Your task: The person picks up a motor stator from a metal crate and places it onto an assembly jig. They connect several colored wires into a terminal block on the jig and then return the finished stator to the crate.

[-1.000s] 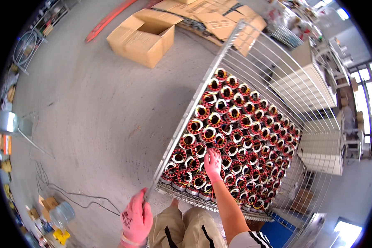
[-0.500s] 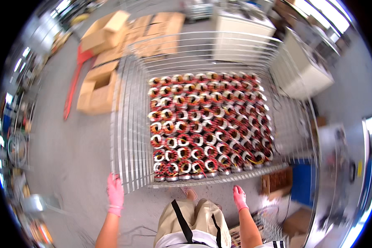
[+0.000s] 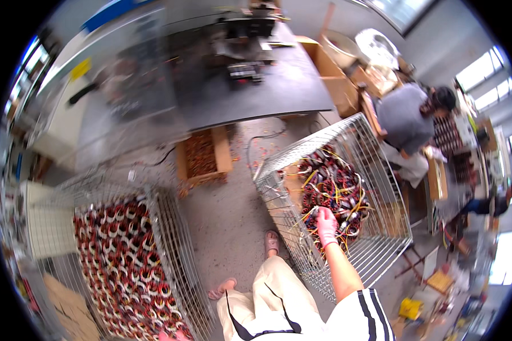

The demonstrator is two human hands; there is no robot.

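Note:
My right hand (image 3: pixel 326 224), in a pink glove, reaches into a wire cage (image 3: pixel 381 187) on the right. Its fingers are bent down onto a loose heap of wound motor stators (image 3: pixel 341 184) with yellow, red and white leads. Whatever lies under the fingertips is hidden. At the lower edge, only a bit of my pink-gloved left hand (image 3: pixel 173 335) shows, over the near end of the left wire cage (image 3: pixel 176 250). Its fingers are cut off and blurred. Rows of red, white and dark stators (image 3: pixel 122 261) fill that cage.
Grey floor (image 3: pixel 216 204) runs between the cages. Ahead stands a dark-topped table (image 3: pixel 222 105) with a machine on it, and a carton of small reddish pieces (image 3: pixel 202 153) below. A co-worker in grey (image 3: pixel 407 116) bends beyond the right cage. Cartons (image 3: pixel 335 85) stand behind.
My view has swung right, bringing the second cage and the co-worker into sight. My right hand has gone from beside my leg into that cage; my left is now at the lower edge.

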